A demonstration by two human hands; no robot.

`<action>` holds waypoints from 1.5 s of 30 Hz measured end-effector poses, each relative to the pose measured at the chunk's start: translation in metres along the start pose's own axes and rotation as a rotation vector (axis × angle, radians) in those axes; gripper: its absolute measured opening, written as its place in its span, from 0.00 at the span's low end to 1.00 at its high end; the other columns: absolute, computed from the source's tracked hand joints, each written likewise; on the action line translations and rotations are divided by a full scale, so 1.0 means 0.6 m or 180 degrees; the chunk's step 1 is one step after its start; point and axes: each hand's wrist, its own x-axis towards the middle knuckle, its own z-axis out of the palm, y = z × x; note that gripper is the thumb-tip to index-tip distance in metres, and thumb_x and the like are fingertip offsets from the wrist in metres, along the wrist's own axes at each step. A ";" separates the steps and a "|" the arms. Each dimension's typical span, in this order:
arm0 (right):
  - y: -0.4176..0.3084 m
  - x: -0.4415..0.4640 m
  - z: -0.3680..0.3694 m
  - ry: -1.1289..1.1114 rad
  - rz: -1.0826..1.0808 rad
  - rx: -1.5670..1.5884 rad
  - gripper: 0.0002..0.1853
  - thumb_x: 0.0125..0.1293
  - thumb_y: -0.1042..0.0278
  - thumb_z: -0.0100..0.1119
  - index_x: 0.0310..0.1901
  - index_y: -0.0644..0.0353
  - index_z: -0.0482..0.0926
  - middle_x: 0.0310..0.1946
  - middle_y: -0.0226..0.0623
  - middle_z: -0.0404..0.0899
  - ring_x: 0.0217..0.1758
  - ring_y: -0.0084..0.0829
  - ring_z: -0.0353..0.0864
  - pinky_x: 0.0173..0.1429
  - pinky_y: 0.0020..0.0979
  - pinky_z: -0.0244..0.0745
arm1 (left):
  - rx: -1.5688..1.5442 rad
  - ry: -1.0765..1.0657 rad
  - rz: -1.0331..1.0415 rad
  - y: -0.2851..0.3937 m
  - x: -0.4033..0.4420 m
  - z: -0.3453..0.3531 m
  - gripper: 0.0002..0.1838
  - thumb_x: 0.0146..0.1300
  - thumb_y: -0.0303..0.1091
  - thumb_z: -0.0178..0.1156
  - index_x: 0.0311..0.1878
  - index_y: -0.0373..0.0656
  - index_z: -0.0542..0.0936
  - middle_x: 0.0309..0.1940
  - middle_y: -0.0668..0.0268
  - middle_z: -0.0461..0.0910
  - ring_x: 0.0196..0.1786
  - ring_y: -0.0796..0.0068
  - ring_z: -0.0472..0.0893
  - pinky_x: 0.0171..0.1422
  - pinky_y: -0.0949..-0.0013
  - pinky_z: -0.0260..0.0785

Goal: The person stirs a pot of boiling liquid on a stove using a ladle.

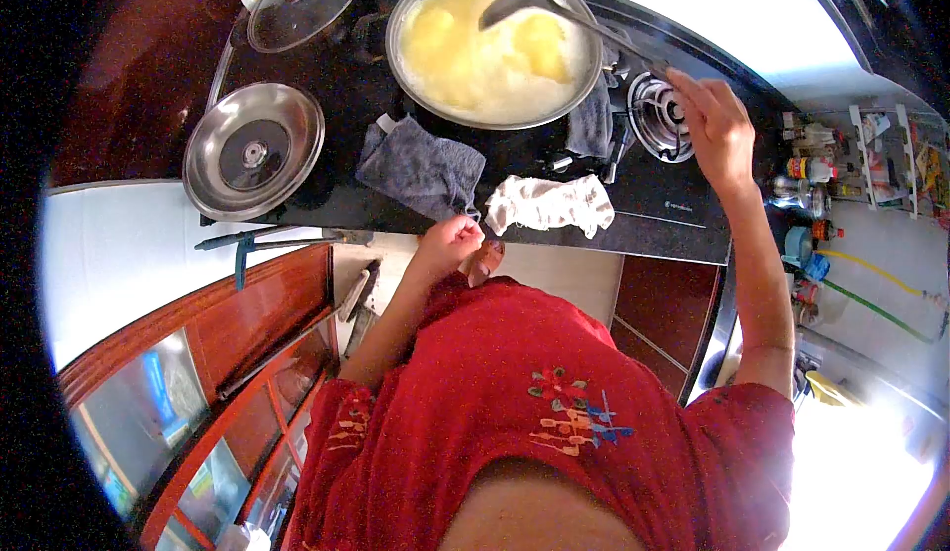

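Observation:
My right hand (722, 131) is closed round the handle end of a dark metal ladle (594, 27). The ladle's head hangs over a wide steel pot (396, 66) of pale yellow, foamy liquid. Rounded yellow shapes show in that liquid, partly blurred. My left hand (452, 246), its fingers curled, is at the stove's front edge, just below the corner of a grey cloth (421, 163). I see nothing held in it. A crumpled white patterned cloth (549, 205) lies to its right.
A steel lid (213, 180) lies upside down on the black stove (663, 225). A glass-lidded pan (307, 7) stands at the back left. Right of the pot are an uncovered burner (658, 116) and another grey cloth (591, 121). Bottles (811, 168) stand farther right.

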 end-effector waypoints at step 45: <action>0.109 0.092 -0.063 -0.2478 0.1969 0.1449 0.20 0.69 0.53 0.51 0.50 0.62 0.79 0.16 0.29 0.73 0.13 0.15 0.64 0.16 0.18 0.58 | 0.0074 0.0030 -0.0003 0.006 0.002 0.023 0.08 0.61 0.34 0.58 0.37 0.40 0.76 0.29 0.68 0.78 0.34 0.80 0.78 0.39 0.73 0.72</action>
